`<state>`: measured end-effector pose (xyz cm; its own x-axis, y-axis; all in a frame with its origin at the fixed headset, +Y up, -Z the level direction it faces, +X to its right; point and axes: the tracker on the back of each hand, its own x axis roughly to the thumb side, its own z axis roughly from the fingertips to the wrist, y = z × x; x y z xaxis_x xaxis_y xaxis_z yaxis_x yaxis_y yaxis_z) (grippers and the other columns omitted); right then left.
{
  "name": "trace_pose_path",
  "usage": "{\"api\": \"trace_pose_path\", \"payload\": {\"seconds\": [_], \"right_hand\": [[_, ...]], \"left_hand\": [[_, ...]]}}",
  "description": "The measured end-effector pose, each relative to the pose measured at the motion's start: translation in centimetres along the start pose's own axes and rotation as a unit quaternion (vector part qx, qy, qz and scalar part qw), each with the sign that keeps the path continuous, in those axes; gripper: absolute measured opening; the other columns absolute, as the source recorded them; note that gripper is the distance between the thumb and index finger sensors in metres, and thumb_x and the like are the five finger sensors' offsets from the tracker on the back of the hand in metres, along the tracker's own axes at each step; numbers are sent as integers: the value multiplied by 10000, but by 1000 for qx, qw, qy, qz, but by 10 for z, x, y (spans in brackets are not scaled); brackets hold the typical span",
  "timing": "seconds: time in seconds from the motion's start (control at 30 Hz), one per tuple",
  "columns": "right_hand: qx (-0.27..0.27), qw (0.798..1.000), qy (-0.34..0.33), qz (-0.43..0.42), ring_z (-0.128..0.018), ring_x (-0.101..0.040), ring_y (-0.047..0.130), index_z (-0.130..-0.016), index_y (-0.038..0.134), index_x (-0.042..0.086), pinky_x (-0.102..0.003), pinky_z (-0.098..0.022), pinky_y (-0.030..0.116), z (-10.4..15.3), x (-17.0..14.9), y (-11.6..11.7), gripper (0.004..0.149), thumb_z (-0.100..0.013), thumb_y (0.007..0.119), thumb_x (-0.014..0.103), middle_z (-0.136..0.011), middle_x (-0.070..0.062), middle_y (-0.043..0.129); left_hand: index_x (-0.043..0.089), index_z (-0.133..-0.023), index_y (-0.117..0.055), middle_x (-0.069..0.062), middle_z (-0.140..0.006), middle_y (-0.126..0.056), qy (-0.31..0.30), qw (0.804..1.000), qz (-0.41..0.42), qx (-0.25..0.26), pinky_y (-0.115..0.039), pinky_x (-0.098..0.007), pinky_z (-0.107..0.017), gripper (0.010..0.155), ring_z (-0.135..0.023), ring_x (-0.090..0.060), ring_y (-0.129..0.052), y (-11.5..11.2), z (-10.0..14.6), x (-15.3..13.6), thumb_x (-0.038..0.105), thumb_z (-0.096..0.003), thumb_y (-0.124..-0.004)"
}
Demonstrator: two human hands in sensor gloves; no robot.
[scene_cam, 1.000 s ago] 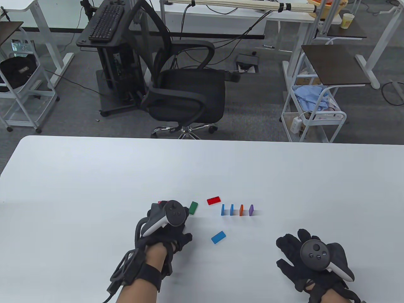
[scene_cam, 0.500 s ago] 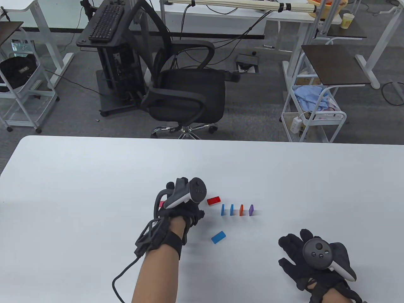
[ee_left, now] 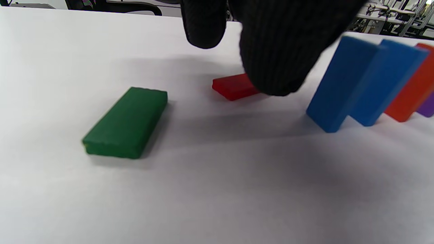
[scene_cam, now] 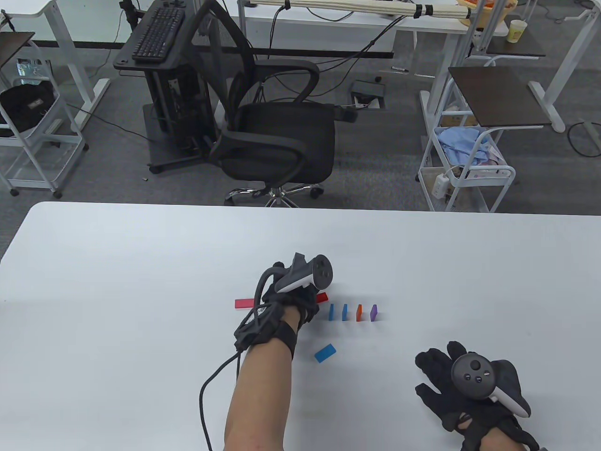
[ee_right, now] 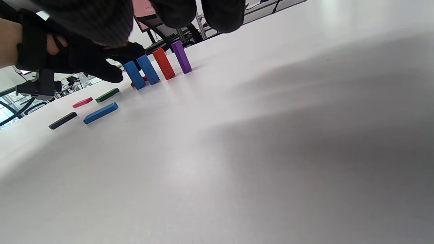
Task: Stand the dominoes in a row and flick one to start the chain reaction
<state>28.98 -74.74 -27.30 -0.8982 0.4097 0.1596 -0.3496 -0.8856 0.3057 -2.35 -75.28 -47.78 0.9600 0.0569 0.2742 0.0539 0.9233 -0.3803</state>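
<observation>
Table view: left hand (scene_cam: 293, 305) reaching over the flat red domino (scene_cam: 322, 297), just left of four upright dominoes (scene_cam: 352, 312) (two blue, one orange, one purple) on the white table (scene_cam: 141, 263); grip not discernible. Flat pink domino (scene_cam: 243, 304) and flat blue domino (scene_cam: 325, 353) nearby. Right hand (scene_cam: 462, 390) resting flat, fingers spread, holding nothing.

Left wrist view: gloved fingertips (ee_left: 274, 67) hanging above the red domino, apparently touching nothing; green domino (ee_left: 127, 122) lying flat beside.

Right wrist view: row standing upright, black domino (ee_right: 62, 120) lying flat.
</observation>
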Motion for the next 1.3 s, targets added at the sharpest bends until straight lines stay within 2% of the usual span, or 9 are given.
{"api": "trace_pose_path", "payload": {"seconds": [0.17, 0.27, 0.4, 0.6, 0.83, 1.1, 1.3], "right_hand": [[4, 1000, 4, -3, -1009, -468, 38, -1035, 410, 265, -659, -697, 21, -1, -3, 1, 626, -530, 692, 505, -1154, -127, 363], [5, 1000, 5, -1, -1009, -468, 41, -1035, 409, 265, -659, -697, 21, -2, -3, 1, 628, -530, 693, 505, -1154, -128, 364], [8, 1000, 7, 0, -1010, -468, 40, -1035, 410, 265, -659, -697, 22, -3, -3, 3, 628, -530, 694, 505, -1155, -127, 364], [13, 1000, 14, -2, -1010, -469, 36, -1035, 410, 264, -660, -696, 21, -3, -5, 4, 627, -531, 699, 501, -1155, -127, 363], [17, 1000, 19, -7, -1009, -470, 39, -1035, 409, 263, -660, -697, 21, -3, -7, 4, 628, -530, 699, 500, -1154, -128, 363], [14, 1000, 23, -12, -1010, -468, 40, -1036, 407, 264, -660, -697, 22, -3, -10, 2, 628, -531, 696, 502, -1154, -128, 364], [14, 999, 24, -19, -1008, -470, 39, -1035, 408, 264, -659, -697, 22, -2, -11, 2, 628, -531, 695, 502, -1154, -129, 363]], "left_hand": [[278, -1022, -433, -42, -1134, -568, -7, 1000, -9, -10, -215, -692, -747, 772, -1123, -319, -364, -8, -11, 5, 361, -423, -915], [275, -1018, -439, -44, -1122, -564, -11, 1000, -23, 4, -232, -687, -752, 769, -1118, -316, -392, -10, -15, 8, 350, -420, -916], [262, -1015, -446, -46, -1094, -626, -13, 999, -39, 15, -272, -695, -755, 771, -1102, -326, -489, -8, -18, 12, 356, -416, -922], [236, -1002, -494, -37, -980, -807, -28, 991, -127, 39, -363, -673, -769, 745, -1022, -295, -693, -5, -19, 28, 352, -405, -925], [208, -996, -535, -26, -914, -851, -35, 988, -150, 21, -377, -676, -771, 702, -981, -281, -743, -5, -19, 30, 351, -417, -904], [187, -1008, -512, -40, -890, -855, -29, 993, -116, 20, -298, -717, -752, 751, -944, -299, -772, -4, -17, 23, 388, -403, -908], [244, -1027, -429, -64, -904, -828, -12, 997, -43, 58, -285, -741, -731, 769, -932, -330, -764, 3, -5, 4, 386, -412, -870]]}}
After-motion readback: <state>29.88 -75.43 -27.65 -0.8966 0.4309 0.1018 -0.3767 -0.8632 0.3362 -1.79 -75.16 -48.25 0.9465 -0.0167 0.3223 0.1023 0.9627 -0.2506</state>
